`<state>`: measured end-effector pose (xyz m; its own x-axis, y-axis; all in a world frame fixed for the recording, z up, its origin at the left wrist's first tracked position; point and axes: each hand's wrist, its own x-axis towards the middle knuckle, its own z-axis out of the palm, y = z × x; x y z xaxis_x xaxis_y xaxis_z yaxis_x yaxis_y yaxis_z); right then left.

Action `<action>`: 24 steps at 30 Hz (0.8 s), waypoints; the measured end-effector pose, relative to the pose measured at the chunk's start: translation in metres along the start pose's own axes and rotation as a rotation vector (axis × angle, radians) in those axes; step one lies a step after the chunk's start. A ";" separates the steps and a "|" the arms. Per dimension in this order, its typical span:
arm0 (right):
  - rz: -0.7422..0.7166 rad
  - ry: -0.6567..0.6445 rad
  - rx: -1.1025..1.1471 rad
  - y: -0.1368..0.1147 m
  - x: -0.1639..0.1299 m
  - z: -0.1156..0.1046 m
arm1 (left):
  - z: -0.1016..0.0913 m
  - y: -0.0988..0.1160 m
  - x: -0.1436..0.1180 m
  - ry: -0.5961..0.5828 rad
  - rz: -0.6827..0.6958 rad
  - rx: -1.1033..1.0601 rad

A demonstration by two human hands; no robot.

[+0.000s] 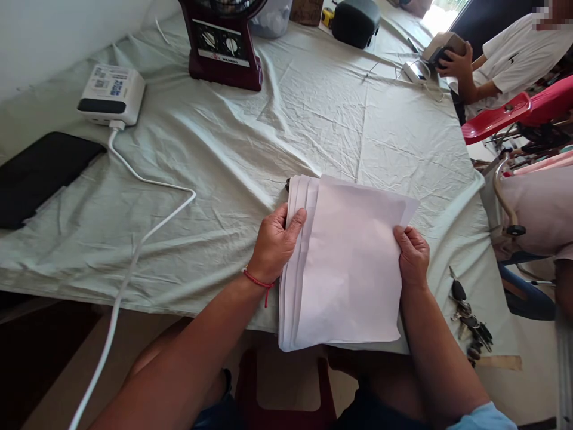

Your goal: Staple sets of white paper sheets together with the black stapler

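A stack of white paper sheets (353,263) lies slightly fanned out at the table's front edge. On its left side, my left hand (280,239) grips the stack with the thumb on top; its other fingers are hidden underneath. My right hand (412,254) pinches the right edge of the top sheets between thumb and curled fingers. A small dark object (287,184) peeks out behind the stack's upper left corner; I cannot make out what it is.
A white cable (147,236) runs from a white box-shaped device (111,92) over the table edge. A black phone-like slab (45,176) lies left, a dark red appliance (226,57) stands behind, and keys (470,322) lie right. Another person (505,65) holds a box at the far right.
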<state>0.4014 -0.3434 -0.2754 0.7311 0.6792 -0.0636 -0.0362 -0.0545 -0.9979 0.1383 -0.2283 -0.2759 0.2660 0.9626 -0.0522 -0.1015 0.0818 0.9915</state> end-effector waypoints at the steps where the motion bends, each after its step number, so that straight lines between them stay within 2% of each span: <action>1: 0.001 -0.004 0.000 0.000 0.000 0.000 | 0.001 0.002 -0.001 -0.009 -0.010 0.000; 5: 0.007 -0.013 0.002 0.000 -0.001 0.001 | 0.002 0.006 -0.002 -0.024 -0.050 0.008; 11: -0.008 0.001 -0.021 0.000 -0.004 0.002 | 0.002 0.002 -0.001 -0.023 -0.078 -0.006; 19: -0.087 0.149 -0.065 -0.005 0.010 -0.012 | 0.002 0.001 -0.002 -0.011 -0.085 -0.068; 24: -0.039 0.111 -0.058 -0.004 0.009 -0.011 | 0.002 0.001 -0.001 -0.003 -0.088 -0.060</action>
<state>0.4157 -0.3450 -0.2716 0.8021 0.5968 -0.0199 0.0305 -0.0742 -0.9968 0.1398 -0.2302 -0.2750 0.2792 0.9502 -0.1386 -0.1350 0.1817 0.9740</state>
